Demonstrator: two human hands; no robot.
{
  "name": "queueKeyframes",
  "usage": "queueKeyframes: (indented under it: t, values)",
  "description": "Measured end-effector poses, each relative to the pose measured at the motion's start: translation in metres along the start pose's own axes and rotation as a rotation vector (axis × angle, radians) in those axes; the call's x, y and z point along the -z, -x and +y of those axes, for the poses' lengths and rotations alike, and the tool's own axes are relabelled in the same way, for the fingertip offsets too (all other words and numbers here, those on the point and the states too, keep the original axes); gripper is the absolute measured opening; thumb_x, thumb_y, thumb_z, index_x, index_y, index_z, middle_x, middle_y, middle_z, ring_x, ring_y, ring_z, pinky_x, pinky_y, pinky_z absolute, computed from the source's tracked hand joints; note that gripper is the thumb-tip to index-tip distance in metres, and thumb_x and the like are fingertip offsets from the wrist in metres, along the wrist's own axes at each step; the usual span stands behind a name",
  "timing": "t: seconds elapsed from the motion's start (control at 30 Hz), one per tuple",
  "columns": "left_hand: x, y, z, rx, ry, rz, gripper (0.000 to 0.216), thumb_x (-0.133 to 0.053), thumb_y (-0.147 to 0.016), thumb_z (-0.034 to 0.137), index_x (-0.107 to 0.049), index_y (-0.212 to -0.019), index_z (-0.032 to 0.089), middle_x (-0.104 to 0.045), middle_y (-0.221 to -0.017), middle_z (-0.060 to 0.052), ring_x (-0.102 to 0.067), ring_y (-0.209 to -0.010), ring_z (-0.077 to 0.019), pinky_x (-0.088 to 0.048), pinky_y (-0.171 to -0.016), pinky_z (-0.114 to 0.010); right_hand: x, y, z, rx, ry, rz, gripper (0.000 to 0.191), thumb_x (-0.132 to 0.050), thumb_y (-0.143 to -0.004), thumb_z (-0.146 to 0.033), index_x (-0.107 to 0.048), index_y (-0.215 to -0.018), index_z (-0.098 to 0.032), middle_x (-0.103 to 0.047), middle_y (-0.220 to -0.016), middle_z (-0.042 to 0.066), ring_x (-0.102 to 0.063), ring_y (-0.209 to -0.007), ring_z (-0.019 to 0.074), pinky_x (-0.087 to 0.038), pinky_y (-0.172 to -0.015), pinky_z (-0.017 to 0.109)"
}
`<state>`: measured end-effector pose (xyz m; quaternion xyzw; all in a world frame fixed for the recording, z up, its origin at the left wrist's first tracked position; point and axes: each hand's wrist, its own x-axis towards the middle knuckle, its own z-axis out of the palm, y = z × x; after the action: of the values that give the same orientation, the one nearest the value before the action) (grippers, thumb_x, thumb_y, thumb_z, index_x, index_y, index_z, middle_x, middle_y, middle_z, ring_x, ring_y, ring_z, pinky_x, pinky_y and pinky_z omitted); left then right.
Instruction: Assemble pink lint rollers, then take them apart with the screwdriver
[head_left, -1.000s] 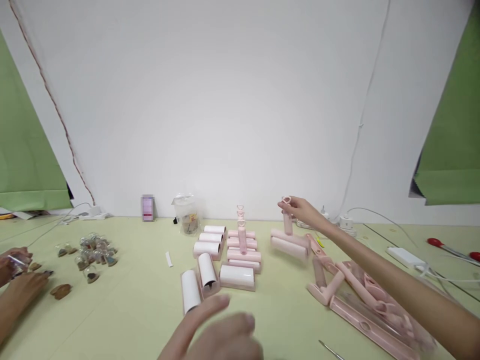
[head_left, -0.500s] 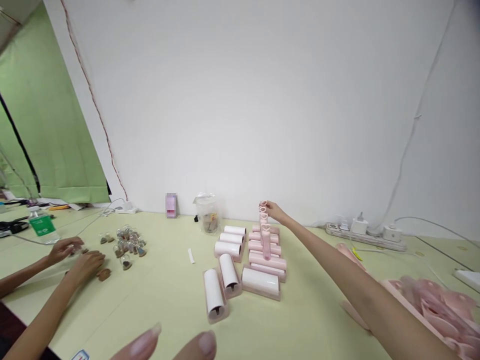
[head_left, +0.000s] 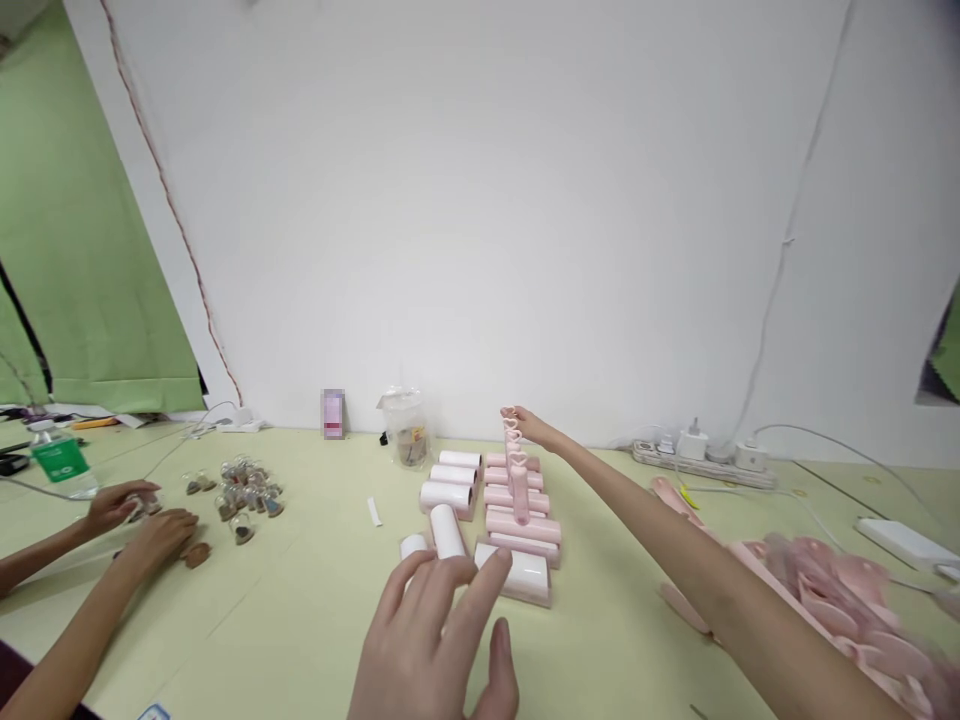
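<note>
My right hand (head_left: 531, 426) reaches to the far end of a row of pink upright handles (head_left: 520, 495) with heart-shaped loops on top. Its fingers are closed around the top of the farthest handle. These handles rise from pink cylinders (head_left: 523, 525) lying crosswise on the table, which look like lint rollers. My left hand (head_left: 427, 635) is raised in the near middle, fingers spread and slightly bent, holding nothing. It hides part of the nearest white rolls (head_left: 448, 530) in their clear pinkish covers. Another white roll (head_left: 517, 572) lies just beyond its index finger.
At left a co-worker's hands (head_left: 157, 537) handle small pieces beside several little glass domes (head_left: 244, 527). A bottle (head_left: 61, 460) stands behind them. A clear bag (head_left: 407, 430) and a power strip (head_left: 705, 464) are along the wall. Pink parts (head_left: 844, 600) are heaped at right.
My left hand has risen from the bottom edge into the middle, over the near white rolls. My right hand stays at the far handle. The view has shifted slightly to the right.
</note>
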<state>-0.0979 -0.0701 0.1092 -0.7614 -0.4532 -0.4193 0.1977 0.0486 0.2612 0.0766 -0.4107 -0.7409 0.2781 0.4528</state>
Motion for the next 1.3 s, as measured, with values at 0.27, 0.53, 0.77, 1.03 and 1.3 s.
queueKeyframes:
  t: [0.27,0.53,0.77,1.03,1.3]
  values:
    - [-0.034,0.054,-0.026,0.322,0.172,-0.295,0.028,-0.04,-0.08,0.019,-0.052,-0.105,0.025,-0.055,-0.095,-0.006,-0.051,-0.09,-0.0216,-0.044,-0.077,-0.035,0.016,0.08,-0.024,0.291,0.189,0.327,0.037,-0.044,-0.089,-0.032,-0.038,-0.124,-0.019,-0.036,-0.128,0.009,-0.037,-0.113,0.0276,-0.028,-0.093,0.051]
    - [-0.076,0.06,-0.026,0.482,0.484,-0.487,0.022,-0.044,-0.08,0.029,-0.049,-0.102,0.025,-0.052,-0.103,-0.004,-0.046,-0.105,-0.0211,-0.037,-0.09,-0.037,-0.024,0.191,-0.054,0.537,0.552,0.048,0.059,-0.045,-0.082,-0.029,-0.021,-0.135,-0.02,-0.023,-0.139,0.01,-0.017,-0.126,0.0256,-0.012,-0.102,0.045]
    - [-0.094,0.052,-0.031,0.499,0.476,-0.515,0.031,-0.042,-0.081,0.03,-0.043,-0.111,0.022,-0.052,-0.101,-0.006,-0.047,-0.101,-0.0212,-0.037,-0.089,-0.036,-0.004,0.164,-0.062,0.465,0.574,0.044,0.058,-0.036,-0.086,-0.026,-0.011,-0.136,-0.014,-0.036,-0.13,0.013,-0.027,-0.12,0.0243,-0.024,-0.097,0.043]
    - [-0.103,0.064,-0.028,0.674,0.485,-0.413,0.027,-0.041,-0.078,0.045,-0.048,-0.08,0.019,-0.049,-0.077,-0.003,-0.049,-0.071,-0.0186,-0.04,-0.067,-0.029,-0.039,0.211,-0.047,0.407,0.506,-0.222,0.045,-0.055,-0.076,-0.029,-0.046,-0.117,-0.013,-0.049,-0.115,0.016,-0.042,-0.104,0.0327,-0.032,-0.088,0.047]
    - [-0.092,0.052,-0.034,0.95,0.578,-0.759,0.063,-0.03,-0.074,0.064,-0.04,-0.11,0.013,-0.058,-0.074,-0.004,-0.056,-0.077,-0.0213,-0.04,-0.069,-0.029,-0.018,0.228,-0.037,-0.004,0.103,-0.221,0.035,-0.057,-0.074,-0.028,-0.05,-0.106,-0.015,-0.052,-0.109,0.013,-0.042,-0.105,0.0299,-0.027,-0.092,0.045]
